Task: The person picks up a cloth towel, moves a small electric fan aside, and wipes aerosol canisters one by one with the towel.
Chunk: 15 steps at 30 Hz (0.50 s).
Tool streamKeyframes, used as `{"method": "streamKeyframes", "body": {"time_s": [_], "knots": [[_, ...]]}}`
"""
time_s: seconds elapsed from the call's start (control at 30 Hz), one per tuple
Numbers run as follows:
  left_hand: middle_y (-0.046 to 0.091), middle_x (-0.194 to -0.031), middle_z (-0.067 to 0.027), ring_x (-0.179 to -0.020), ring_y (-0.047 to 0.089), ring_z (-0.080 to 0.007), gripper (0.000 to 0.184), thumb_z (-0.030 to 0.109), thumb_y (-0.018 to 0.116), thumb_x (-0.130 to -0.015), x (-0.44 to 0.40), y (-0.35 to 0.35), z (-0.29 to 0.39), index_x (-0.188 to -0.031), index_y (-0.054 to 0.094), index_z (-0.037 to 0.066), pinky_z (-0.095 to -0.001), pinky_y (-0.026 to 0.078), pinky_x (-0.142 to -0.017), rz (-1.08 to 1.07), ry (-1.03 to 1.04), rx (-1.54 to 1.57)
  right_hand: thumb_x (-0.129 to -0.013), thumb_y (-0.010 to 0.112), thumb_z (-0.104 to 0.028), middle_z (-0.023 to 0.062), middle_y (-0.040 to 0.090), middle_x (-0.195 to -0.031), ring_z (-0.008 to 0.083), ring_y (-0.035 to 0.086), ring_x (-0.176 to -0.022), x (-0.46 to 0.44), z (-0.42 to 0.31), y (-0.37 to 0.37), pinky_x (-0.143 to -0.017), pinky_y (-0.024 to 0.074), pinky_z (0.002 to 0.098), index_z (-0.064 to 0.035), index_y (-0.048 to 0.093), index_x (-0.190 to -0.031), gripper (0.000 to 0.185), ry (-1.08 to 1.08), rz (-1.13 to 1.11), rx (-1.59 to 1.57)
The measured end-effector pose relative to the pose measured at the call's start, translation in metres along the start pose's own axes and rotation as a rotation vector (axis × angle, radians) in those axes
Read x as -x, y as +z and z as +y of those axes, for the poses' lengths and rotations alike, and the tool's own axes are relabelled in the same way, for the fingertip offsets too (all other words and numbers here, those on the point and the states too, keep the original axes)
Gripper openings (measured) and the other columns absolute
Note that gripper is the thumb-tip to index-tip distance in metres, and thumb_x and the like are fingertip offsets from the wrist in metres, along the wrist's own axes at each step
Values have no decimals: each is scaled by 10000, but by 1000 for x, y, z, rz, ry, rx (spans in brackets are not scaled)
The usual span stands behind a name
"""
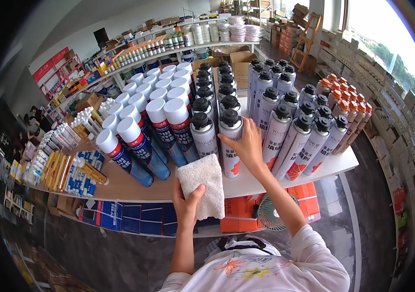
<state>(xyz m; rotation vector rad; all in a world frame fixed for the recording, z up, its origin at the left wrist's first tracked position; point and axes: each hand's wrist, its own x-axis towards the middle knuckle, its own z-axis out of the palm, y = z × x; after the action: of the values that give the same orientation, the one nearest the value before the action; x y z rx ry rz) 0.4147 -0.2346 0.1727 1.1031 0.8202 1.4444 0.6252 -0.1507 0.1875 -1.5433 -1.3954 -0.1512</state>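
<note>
My left hand (pixel 186 207) grips a folded white cloth (pixel 201 187), thumb on top, in front of the shelf edge. My right hand (pixel 246 146) is around the upper part of a white can with a black cap (pixel 230 158), which stands upright at the front of the shelf. Just left of it is another black-capped can (pixel 204 138). Farther left stand rows of blue cans with white caps (pixel 141 155). To the right of my right hand are several more black-capped cans (pixel 299 141).
Orange-capped cans (pixel 352 114) fill the right end of the shelf (pixel 336 165). Tubes and cartridges (pixel 66 170) lie at the left. Below are blue boxes (pixel 132 216), orange boxes (pixel 239 214) and a green fan (pixel 271 214). A person (pixel 39 117) is far left.
</note>
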Motion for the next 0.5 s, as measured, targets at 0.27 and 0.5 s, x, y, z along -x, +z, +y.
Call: {"method": "streamKeyframes", "body": {"time_s": [0.27, 0.5], "knots": [[576, -1075, -58, -975, 557, -127, 439, 156, 757, -817, -15, 13, 21, -1158, 515, 24, -294, 454, -874, 9, 212, -97, -636, 895, -297, 122, 623, -987, 256, 662, -906, 11, 9, -19, -800, 521, 363, 62, 614, -1177, 707, -44, 70, -104], [589, -1092, -96, -1022, 578, -188, 521, 28, 777, -756, -40, 30, 24, -1221, 545, -5, -332, 461, -896, 39, 546, -358, -631, 895, -269, 112, 618, -984, 235, 654, -893, 27, 2, -50, -794, 518, 353, 72, 606, -1186, 714, -41, -19, -147]]}}
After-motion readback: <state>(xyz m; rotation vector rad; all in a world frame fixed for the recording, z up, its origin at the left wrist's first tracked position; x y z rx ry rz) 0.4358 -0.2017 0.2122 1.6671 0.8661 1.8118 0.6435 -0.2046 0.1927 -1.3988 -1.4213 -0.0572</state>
